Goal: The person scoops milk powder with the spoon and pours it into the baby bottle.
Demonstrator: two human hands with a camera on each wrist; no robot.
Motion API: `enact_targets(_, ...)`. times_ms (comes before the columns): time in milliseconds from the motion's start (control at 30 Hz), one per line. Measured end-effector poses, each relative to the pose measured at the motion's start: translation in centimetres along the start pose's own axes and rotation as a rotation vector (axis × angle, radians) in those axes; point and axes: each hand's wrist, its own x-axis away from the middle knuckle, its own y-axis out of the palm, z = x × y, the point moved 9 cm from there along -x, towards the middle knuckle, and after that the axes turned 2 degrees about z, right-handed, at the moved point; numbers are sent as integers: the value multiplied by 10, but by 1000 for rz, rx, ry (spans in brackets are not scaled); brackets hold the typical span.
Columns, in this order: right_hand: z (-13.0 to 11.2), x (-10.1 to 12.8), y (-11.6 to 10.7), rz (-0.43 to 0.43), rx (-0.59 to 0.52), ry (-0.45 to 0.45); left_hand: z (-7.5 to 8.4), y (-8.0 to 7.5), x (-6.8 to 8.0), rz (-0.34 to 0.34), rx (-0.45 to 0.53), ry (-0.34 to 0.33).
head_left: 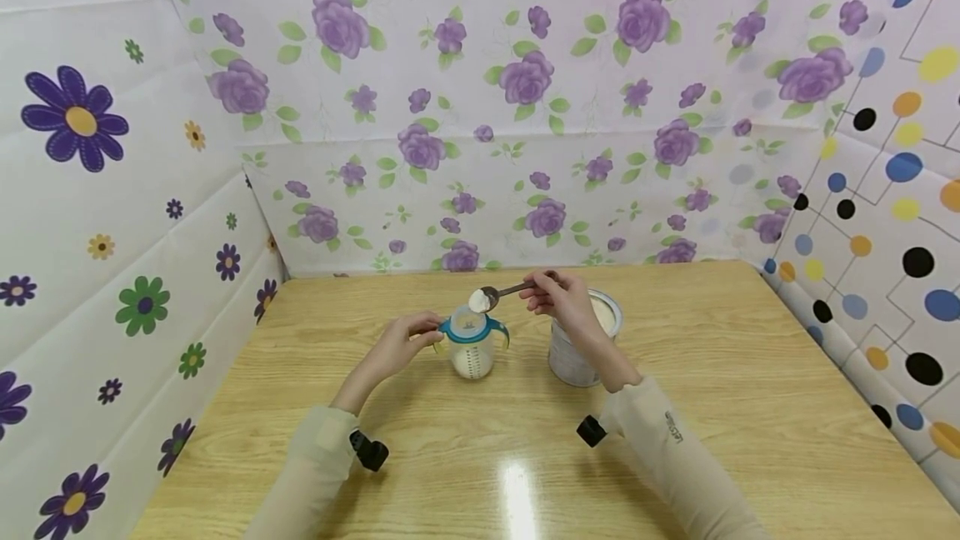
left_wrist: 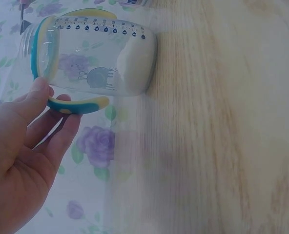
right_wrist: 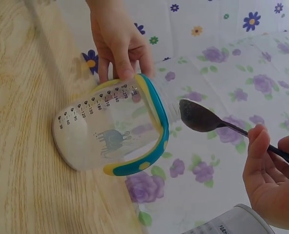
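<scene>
A clear baby bottle with a blue and yellow two-handled collar stands uncapped on the table, white powder in its bottom. My left hand pinches one handle; in the left wrist view the thumb lies at the collar and the fingers curl beneath the handle. With its fingers my right hand grips a dark spoon by the handle. Heaped white powder fills the spoon's bowl, just above the bottle's mouth. In the right wrist view the dark underside of the spoon bowl shows beside the bottle rim.
An open can of pale powder stands right of the bottle, partly behind my right forearm. The wooden table meets a floral cloth wall at the back, with patterned cloths on both sides.
</scene>
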Motion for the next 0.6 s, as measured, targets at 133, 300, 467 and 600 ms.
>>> enact_targets(133, 0, 0, 5, -39, 16, -12, -6, 0, -1, 9, 4, 3)
enact_targets(300, 0, 1, 12, -89, 38, -49, -5, -1, -1, 15, 3, 9)
enact_targets(467, 0, 4, 18, -141, 67, -62, -6, 0, 0, 12, -4, -1)
enact_targets(600, -2, 6, 22, -179, 111, -91, -1, -1, 1, 9, -4, 3)
